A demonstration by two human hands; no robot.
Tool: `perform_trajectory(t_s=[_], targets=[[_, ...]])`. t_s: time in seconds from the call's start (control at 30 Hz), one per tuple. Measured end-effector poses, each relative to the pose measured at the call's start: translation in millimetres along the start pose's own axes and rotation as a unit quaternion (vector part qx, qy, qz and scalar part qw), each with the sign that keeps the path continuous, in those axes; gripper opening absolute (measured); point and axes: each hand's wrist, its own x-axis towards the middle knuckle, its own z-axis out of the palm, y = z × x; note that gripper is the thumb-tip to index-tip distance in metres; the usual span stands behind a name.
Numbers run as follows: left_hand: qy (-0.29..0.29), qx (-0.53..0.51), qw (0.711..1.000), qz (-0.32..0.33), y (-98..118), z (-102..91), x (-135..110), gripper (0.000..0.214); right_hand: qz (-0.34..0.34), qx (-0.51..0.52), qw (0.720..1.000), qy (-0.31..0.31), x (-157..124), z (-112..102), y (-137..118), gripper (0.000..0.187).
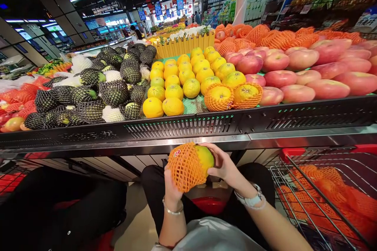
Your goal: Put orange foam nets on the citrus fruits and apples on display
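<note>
The left hand (172,184) is closed on a yellow-green fruit (207,158), cupping it from below and from the left through an orange foam net (187,168). The right hand (223,166) grips the other end, with the thumb in front and the fingers curled behind, where the net stops and bare peel shows. A small red sticker (177,153) sits near the net's upper left. The fruit is held above the person's lap, between the knees and just in front of the metal edge (147,145) of the display.

A silver bracelet (173,211) circles the left wrist; a watch (253,201) with a pale strap is on the right. Below the hands, a red stool (209,204) shows between black-trousered legs.

Beyond the metal edge runs a black slotted tray wall (188,126). Behind it, yellow oranges (191,88) stand in rows on a green liner, and two more netted fruits (219,97) sit side by side at the front. Pinkish-red apples (326,88) fill the right, and green fruits in black nets (113,93) are heaped on the left.

Beside the person's right leg, a wire cart (290,159) holds a pile of loose orange nets (338,200). Another person's dark-clothed leg (88,192) is at the left.
</note>
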Motion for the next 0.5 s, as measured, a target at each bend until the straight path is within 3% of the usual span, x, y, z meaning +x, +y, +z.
perform_trajectory(t_s=[0.1,0.23,0.37,0.43,0.5], targets=[[0.061,0.096,0.990,0.086,9,-0.4,7,0.012,0.019,0.046,0.997,0.066,-10,10,19,0.062],[0.126,0.155,0.969,0.146,19,5.3,18,0.020,0.088,0.199,0.968,0.127,-20,20,42,0.056],[0.306,0.093,0.895,0.313,17,13.1,27,0.026,0.125,0.305,0.929,0.166,-26,26,62,0.049],[0.284,0.074,0.896,0.334,12,13.7,29,0.031,0.136,0.335,0.917,0.170,-25,29,66,0.047],[0.185,0.108,0.927,0.307,7,12.0,29,0.035,0.136,0.353,0.912,0.161,-24,31,64,0.047]])
